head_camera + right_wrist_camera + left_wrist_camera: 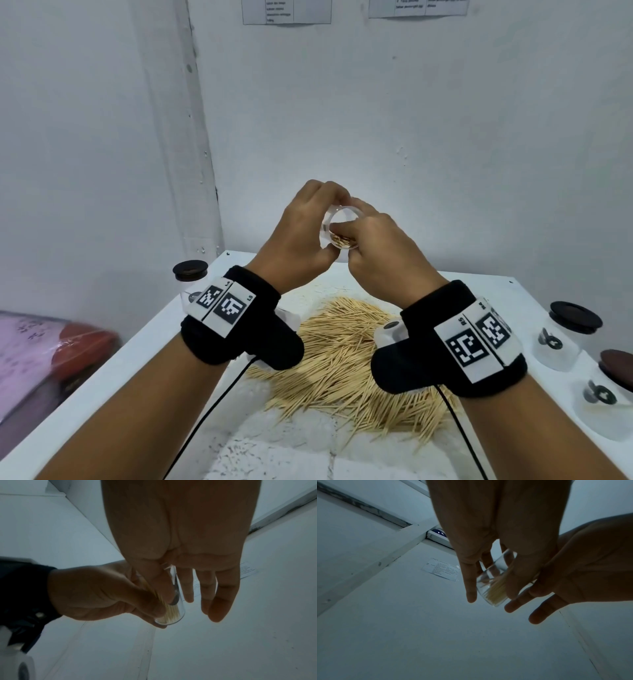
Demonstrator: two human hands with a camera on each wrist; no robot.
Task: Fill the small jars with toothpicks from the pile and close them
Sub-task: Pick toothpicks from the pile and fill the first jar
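While left hand (301, 233) grips the open jar (339, 222) tilted in the air above the pile (346, 359) mid-tabletop and right hand (380, 253) pinches toothpicks (342, 241) into its mouth, a tilt could spill them.

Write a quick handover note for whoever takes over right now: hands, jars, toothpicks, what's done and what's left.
Left hand holds the open jar tilted above the table.
Right hand pinches toothpicks at its mouth.
Pile lies below.
Three lidded jars wait: one left, two right.
Done: held jar partly filled.
Left: finish it, close it, fill the others.
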